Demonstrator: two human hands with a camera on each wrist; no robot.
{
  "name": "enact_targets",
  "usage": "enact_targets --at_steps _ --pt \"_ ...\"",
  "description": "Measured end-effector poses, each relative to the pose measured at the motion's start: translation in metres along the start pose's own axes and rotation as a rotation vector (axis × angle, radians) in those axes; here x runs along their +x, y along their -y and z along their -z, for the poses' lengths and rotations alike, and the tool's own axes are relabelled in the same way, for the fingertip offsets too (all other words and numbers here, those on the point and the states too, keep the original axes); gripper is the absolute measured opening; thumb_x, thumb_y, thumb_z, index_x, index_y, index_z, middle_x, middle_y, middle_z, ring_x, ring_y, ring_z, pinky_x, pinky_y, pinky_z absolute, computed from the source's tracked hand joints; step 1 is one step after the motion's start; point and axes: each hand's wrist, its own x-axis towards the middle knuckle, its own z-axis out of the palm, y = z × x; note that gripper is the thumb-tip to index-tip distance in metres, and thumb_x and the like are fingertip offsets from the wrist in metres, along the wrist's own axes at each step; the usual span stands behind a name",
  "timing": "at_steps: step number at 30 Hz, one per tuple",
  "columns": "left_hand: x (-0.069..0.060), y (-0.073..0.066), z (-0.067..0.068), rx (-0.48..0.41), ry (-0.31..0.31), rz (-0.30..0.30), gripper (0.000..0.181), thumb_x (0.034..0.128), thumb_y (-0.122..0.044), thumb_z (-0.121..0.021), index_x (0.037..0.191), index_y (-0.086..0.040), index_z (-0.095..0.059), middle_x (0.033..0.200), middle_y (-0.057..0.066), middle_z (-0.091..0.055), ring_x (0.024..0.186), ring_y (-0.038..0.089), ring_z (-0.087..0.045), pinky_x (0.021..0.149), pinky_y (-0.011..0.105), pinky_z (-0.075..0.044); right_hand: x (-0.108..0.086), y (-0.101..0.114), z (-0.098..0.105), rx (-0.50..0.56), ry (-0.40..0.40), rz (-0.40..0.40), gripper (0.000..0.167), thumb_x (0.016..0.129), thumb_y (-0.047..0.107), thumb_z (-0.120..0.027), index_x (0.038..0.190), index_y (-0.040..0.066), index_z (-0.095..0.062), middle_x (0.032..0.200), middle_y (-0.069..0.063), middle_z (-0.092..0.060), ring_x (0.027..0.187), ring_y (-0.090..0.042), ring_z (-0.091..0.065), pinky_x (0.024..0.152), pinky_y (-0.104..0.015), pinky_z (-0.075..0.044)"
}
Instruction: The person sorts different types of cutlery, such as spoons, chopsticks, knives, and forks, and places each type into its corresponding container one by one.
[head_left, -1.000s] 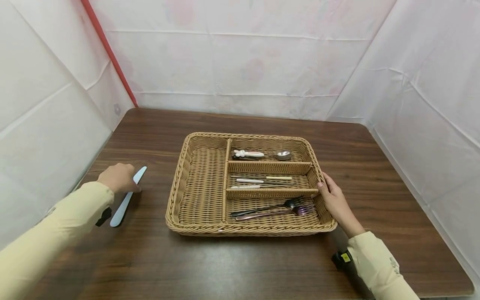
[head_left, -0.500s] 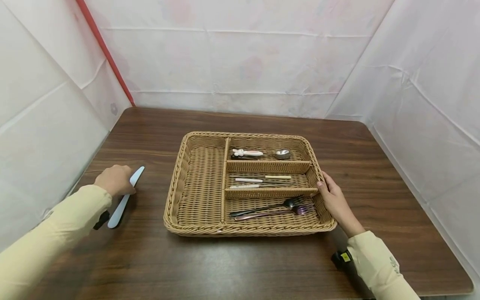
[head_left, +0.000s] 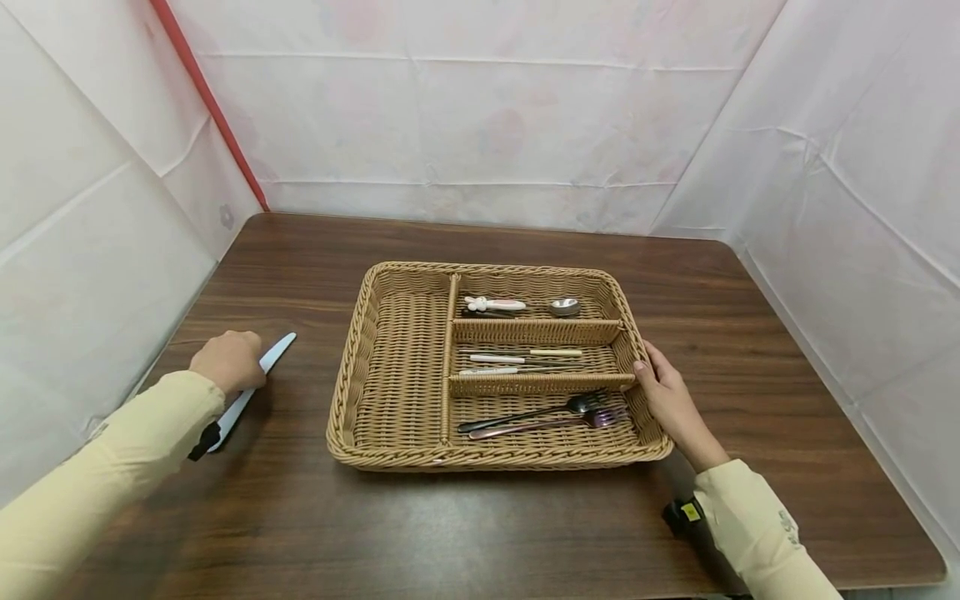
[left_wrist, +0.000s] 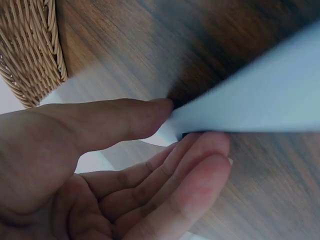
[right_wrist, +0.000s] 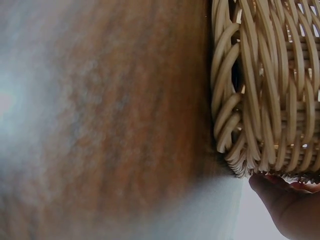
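Observation:
A pale blue, knife-shaped utensil (head_left: 277,353) lies slantwise at the left of the table, narrow in its middle. My left hand (head_left: 230,362) pinches that narrow part between thumb (left_wrist: 130,119) and fingertips, seen in the left wrist view, where the wide end of the pale utensil (left_wrist: 270,90) reaches to the right. A woven basket (head_left: 447,408) with several compartments stands in the middle. My right hand (head_left: 666,396) grips its right rim, thumb over the edge; in the right wrist view the fingers are mostly hidden below the weave (right_wrist: 270,90).
In the basket's right compartments lie a spoon (head_left: 564,307), a rabbit-handled utensil (head_left: 498,306), several thin white-handled pieces (head_left: 498,359), a black fork (head_left: 525,416) and a purplish fork (head_left: 547,426). The left compartment is the large one. White sheeting (head_left: 525,125) hangs around the table (head_left: 450,533).
My left hand has shifted slightly left along the pale utensil and now pinches it. The utensil has turned a little, its near end now partly behind the wrist. The right hand stays on the basket.

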Motion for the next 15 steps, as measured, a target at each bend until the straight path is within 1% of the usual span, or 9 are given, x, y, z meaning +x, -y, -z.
enact_targets --at_steps 2,4,7,10,15 --pt "-0.0006 0.0012 -0.0008 -0.026 0.010 0.001 0.007 0.0712 -0.001 -0.057 0.068 0.002 -0.051 0.058 0.010 -0.053 0.048 0.022 -0.051 0.042 0.029 -0.041 0.0000 -0.0002 0.0000 0.001 0.001 0.002 0.055 0.105 0.016 -0.033 0.150 -0.002 -0.009 0.151 -0.030 -0.016 0.138 -0.042 -0.020 0.107 -0.056 -0.022" --pt "-0.0009 0.0026 -0.0010 -0.054 0.026 0.006 0.011 0.0718 -0.002 -0.055 0.063 -0.003 -0.049 0.051 0.005 -0.051 0.041 0.016 -0.049 0.039 0.025 -0.038 -0.0002 -0.0001 0.0000 0.001 0.000 0.003 0.055 0.105 0.016 -0.033 0.150 -0.002 -0.009 0.151 -0.030 -0.017 0.138 -0.042 -0.020 0.107 -0.056 -0.023" --pt "-0.0013 0.0049 -0.0003 -0.083 0.052 0.016 0.017 0.0740 -0.003 -0.055 0.059 -0.005 -0.048 0.044 0.002 -0.050 0.035 0.011 -0.046 0.037 0.022 -0.037 -0.0005 0.0002 0.0002 -0.001 -0.002 0.006 0.055 0.105 0.016 -0.034 0.150 -0.002 -0.010 0.151 -0.031 -0.017 0.137 -0.043 -0.021 0.107 -0.056 -0.023" --pt "-0.0013 0.0063 0.0003 -0.100 0.069 0.026 0.019 0.0757 -0.004 -0.056 0.058 -0.005 -0.050 0.044 0.002 -0.051 0.035 0.010 -0.046 0.037 0.022 -0.037 -0.0008 0.0006 0.0002 -0.002 -0.003 0.007 0.055 0.105 0.017 -0.034 0.150 -0.002 -0.010 0.151 -0.031 -0.018 0.137 -0.043 -0.021 0.107 -0.056 -0.023" --pt "-0.0005 0.0103 -0.0005 -0.123 0.086 0.034 0.019 0.0761 -0.006 -0.057 0.058 -0.005 -0.052 0.047 0.003 -0.053 0.039 0.013 -0.049 0.040 0.024 -0.039 -0.0011 0.0011 0.0005 -0.010 -0.005 0.012 0.055 0.105 0.017 -0.034 0.150 -0.003 -0.011 0.150 -0.031 -0.018 0.137 -0.043 -0.021 0.107 -0.056 -0.023"
